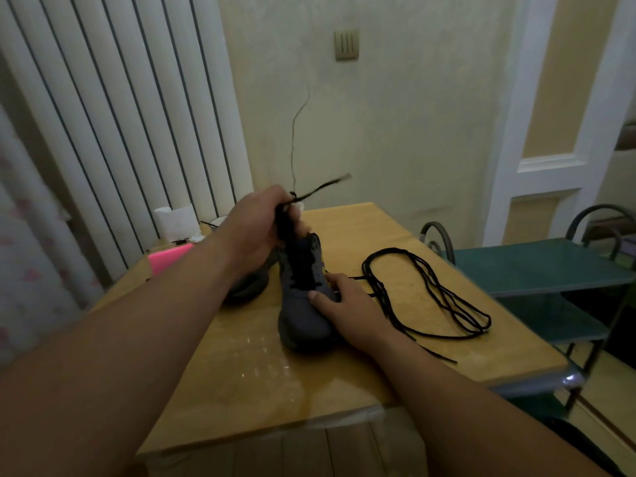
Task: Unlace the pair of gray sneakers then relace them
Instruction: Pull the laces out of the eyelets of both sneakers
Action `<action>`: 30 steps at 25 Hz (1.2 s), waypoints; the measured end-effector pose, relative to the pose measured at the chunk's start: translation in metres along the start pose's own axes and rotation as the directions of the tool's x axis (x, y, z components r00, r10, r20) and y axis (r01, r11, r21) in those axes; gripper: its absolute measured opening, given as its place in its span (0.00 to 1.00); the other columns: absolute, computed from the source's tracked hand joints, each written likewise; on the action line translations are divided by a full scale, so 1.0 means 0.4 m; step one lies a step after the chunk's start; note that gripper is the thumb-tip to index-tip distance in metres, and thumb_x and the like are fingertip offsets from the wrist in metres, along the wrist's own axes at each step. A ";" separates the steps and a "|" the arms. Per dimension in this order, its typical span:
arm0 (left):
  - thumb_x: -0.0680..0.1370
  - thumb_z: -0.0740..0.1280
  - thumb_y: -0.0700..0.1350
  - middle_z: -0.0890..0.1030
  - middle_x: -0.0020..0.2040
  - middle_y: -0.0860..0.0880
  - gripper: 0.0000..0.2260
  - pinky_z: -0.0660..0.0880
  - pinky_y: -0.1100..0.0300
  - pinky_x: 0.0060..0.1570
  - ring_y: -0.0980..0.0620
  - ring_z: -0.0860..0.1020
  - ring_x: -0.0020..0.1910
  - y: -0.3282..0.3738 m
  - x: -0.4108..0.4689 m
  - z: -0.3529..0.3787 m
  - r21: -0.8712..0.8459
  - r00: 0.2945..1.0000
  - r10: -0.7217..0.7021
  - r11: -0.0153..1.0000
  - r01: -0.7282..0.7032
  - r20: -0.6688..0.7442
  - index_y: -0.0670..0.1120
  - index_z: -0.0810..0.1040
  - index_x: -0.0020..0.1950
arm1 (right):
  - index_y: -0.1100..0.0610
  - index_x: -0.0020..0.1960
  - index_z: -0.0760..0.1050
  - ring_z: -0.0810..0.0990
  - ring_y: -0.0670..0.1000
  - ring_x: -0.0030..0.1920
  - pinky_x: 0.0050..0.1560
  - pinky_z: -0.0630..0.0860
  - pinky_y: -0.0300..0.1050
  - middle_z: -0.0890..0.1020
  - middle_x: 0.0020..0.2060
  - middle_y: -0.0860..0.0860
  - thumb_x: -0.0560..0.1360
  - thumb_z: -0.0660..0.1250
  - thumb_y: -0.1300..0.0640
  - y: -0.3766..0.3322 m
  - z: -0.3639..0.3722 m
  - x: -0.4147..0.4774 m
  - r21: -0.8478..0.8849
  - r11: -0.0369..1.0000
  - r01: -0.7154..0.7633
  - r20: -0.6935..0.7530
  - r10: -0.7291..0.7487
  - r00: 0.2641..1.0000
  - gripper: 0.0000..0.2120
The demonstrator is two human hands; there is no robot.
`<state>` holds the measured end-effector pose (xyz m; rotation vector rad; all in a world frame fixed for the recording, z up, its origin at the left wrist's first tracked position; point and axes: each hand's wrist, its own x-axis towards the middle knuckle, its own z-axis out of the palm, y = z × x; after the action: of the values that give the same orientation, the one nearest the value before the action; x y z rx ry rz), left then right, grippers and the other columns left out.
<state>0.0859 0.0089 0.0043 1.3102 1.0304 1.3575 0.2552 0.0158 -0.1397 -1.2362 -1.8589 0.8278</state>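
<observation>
- L hand (256,222) pinches lace (320,187) above near sneaker (303,318).
- R hand (347,304) grips that sneaker's forefoot, on table (275,390).
- Loose lace (430,290) lies R of it; 2nd sneaker (246,287) behind-left.
- Prob. one unlaced, this one underway; relacing all left.

- Sneaker (303,304) on the middle of the surface (258,373), toe toward the near edge, a lace end (321,186) rising above its far end.
- Second sneaker (247,287) just behind it, to the left.
- Loose lace (430,294) right of it, near the right edge.
- Tissue roll (173,222) at the far left corner.
</observation>
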 end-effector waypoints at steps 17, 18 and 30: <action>0.75 0.73 0.63 0.74 0.47 0.52 0.18 0.72 0.53 0.42 0.51 0.74 0.44 -0.302 -0.111 -0.074 0.777 0.974 0.112 0.624 0.085 -0.197 0.54 0.67 0.47 | 0.49 0.54 0.79 0.76 0.45 0.46 0.47 0.76 0.46 0.75 0.46 0.44 0.83 0.66 0.50 -0.062 -0.002 0.050 -0.380 0.892 0.244 -0.162 -0.324 0.932 0.05; 0.73 0.72 0.65 0.72 0.47 0.53 0.20 0.73 0.52 0.44 0.52 0.73 0.45 -0.326 -0.119 -0.065 0.772 0.943 0.192 0.629 0.093 -0.271 0.55 0.66 0.47 | 0.49 0.54 0.80 0.76 0.45 0.45 0.46 0.76 0.45 0.75 0.46 0.44 0.83 0.66 0.48 -0.089 -0.002 0.064 -0.430 0.866 0.255 -0.066 -0.312 0.948 0.06; 0.77 0.69 0.62 0.68 0.73 0.55 0.31 0.64 0.44 0.71 0.50 0.67 0.72 -0.366 -0.147 -0.045 0.804 0.942 0.265 0.595 0.007 -0.205 0.61 0.63 0.78 | 0.58 0.50 0.85 0.85 0.55 0.52 0.49 0.79 0.49 0.87 0.47 0.55 0.81 0.69 0.54 -0.146 -0.034 0.073 0.213 0.962 -0.173 0.242 0.119 0.963 0.09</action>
<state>0.0776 -0.0199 -0.1514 1.8856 1.9537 1.2551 0.2324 0.0258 -0.0778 -1.1805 -1.7972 1.2770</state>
